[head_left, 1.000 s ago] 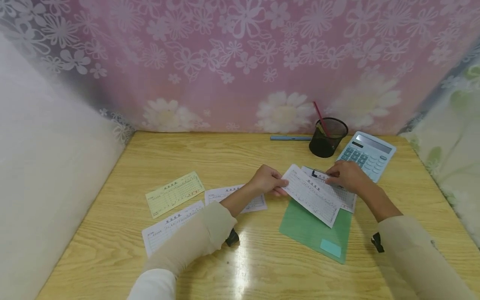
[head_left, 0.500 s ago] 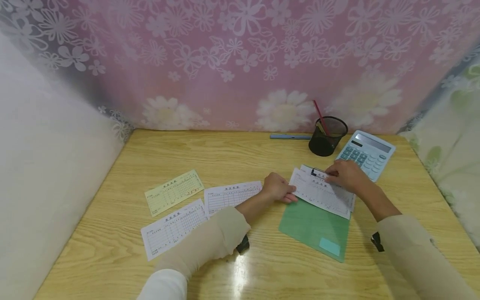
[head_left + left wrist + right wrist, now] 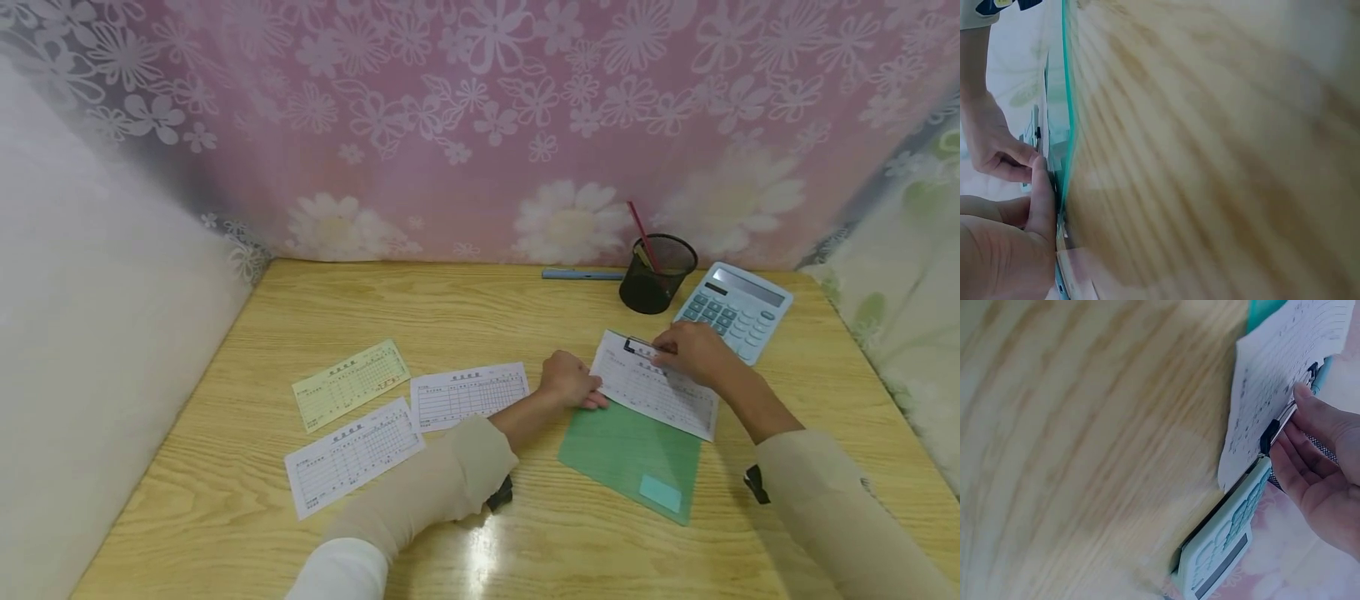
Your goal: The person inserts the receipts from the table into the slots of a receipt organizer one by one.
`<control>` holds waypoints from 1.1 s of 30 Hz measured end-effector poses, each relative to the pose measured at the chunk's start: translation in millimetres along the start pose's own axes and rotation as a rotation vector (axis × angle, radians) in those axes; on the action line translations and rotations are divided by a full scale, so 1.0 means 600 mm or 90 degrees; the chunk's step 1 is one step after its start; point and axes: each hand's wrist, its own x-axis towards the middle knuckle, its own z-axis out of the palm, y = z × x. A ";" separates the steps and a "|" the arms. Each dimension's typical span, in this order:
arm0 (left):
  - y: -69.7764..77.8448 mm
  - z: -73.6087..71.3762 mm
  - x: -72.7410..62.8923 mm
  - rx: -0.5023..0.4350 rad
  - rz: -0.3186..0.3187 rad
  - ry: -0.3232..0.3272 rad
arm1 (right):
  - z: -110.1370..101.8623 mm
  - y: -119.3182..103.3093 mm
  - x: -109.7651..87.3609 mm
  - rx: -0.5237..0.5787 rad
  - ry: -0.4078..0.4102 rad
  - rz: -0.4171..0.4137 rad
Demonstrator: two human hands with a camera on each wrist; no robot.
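A green clipboard [image 3: 626,454] with a pale blue label lies at the right of the table. White printed slips [image 3: 652,392] overlap across its upper half, their top edge at the black and metal clip [image 3: 637,345]. My left hand [image 3: 572,382] pinches the left edge of the top slip between thumb and fingers. With thumb and fingers, my right hand [image 3: 692,350] grips the clip, as the right wrist view shows, where the slip [image 3: 1266,387] stands beside the clip [image 3: 1277,428]. In the left wrist view, the fingertips of both hands come close together at the clipboard's edge [image 3: 1067,125].
Left of the clipboard lie a yellow slip [image 3: 351,385] and two white slips, one by my left forearm [image 3: 352,458], the other by its wrist [image 3: 468,396]. Behind are a blue pen [image 3: 581,274], a black mesh pen cup [image 3: 651,287] and a light blue calculator [image 3: 738,312].
My left hand has moved right and slightly down, bringing its slip from a tilted position to lie over the slip on the clipboard, near the clip. The right hand has stayed at the clip.
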 end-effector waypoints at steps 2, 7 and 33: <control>0.001 0.004 0.003 0.004 -0.006 0.015 | 0.001 -0.002 -0.001 0.002 0.001 0.001; 0.002 0.008 0.012 0.027 -0.014 0.031 | 0.010 -0.008 -0.004 -0.041 -0.005 -0.012; 0.007 0.017 0.022 0.086 0.038 0.058 | 0.011 -0.010 -0.016 -0.050 0.046 -0.053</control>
